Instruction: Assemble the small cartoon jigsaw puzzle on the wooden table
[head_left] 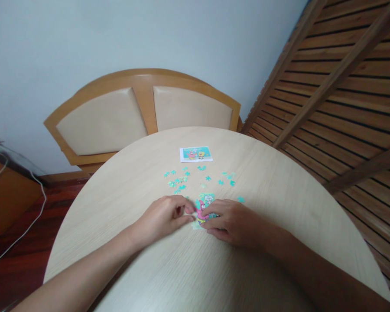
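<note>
A partly joined jigsaw puzzle (209,200) lies flat near the middle of the table, showing a pink starfish figure and a pale-faced figure on turquoise. At its left edge is my left hand (169,214), thumb and index finger closed in a pinch around what looks like a small puzzle piece, mostly hidden by the fingertips. My right hand (234,221) rests over the puzzle's right side with fingers apart, their tips touching the starfish picture. The right hand covers part of the puzzle. Several loose turquoise puzzle pieces (182,187) are scattered beyond both hands.
A reference picture card (196,154) lies farther back on the round wooden table (133,173). Behind the table stands a wooden chair back with cream panels (191,108). Slatted wood (338,82) leans along the right, and a white cable (40,206) hangs at left.
</note>
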### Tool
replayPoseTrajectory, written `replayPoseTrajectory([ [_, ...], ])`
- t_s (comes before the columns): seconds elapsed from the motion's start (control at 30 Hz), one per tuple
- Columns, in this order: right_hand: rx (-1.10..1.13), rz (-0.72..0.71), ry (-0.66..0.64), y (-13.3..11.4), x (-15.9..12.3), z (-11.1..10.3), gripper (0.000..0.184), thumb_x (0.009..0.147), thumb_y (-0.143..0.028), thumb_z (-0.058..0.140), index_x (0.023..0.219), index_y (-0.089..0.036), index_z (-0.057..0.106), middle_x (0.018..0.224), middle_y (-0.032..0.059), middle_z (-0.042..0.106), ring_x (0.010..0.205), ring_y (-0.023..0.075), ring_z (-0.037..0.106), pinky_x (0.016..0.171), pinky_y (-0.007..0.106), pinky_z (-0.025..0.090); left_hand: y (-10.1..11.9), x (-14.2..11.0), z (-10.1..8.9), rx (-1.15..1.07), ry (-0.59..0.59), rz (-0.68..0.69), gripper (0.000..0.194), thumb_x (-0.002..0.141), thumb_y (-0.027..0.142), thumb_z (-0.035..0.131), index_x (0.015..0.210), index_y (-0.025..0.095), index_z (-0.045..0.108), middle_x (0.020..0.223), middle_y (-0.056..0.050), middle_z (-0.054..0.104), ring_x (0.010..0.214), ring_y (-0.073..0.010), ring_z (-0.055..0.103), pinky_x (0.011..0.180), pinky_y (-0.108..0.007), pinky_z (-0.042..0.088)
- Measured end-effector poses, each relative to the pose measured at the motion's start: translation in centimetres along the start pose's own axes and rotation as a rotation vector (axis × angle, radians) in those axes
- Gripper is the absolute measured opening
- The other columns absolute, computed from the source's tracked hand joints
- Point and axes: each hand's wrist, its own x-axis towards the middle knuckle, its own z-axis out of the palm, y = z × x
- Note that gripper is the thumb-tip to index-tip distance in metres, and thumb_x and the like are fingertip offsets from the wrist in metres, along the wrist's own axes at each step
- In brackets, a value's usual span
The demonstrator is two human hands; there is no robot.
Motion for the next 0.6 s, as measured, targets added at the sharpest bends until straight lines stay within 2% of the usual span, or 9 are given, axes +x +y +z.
replayPoseTrajectory([
  [0.2,-0.032,0.009,0.000,-0.1,0.0,0.1,0.018,0.092,-0.022,0.063,0.106,-0.025,0.073,0.115,0.0063,0.071,0.103,0.0209,0.066,0.094,0.037,0.049,-0.6,-0.1,0.5,0.192,-0.068,0.090,0.015,0.085,0.032,0.074,0.097,0.024,0.069,0.094,0.001,0.070,0.087,-0.0179,0.065,0.075,-0.027,0.047],
  [0.37,-0.040,-0.007,0.014,-0.1,0.0,0.3,0.017,0.092,-0.024,0.062,0.104,-0.025,0.073,0.112,0.0069,0.071,0.100,0.0212,0.066,0.093,0.037,0.049,-0.6,-0.2,0.8,0.164,-0.069,0.115,0.009,0.090,0.032,0.070,0.096,0.025,0.071,0.100,0.000,0.071,0.096,-0.0182,0.066,0.081,-0.028,0.049],
  [0.6,-0.025,-0.006,-0.002,0.0,0.0,0.2,0.015,0.090,-0.025,0.064,0.103,-0.024,0.073,0.112,0.0070,0.070,0.100,0.0213,0.066,0.092,0.037,0.050,-0.6,-0.2,0.8,0.161,-0.071,0.123,0.008,0.090,0.031,0.070,0.096,0.025,0.071,0.100,0.001,0.070,0.096,-0.0173,0.066,0.083,-0.028,0.050],
])
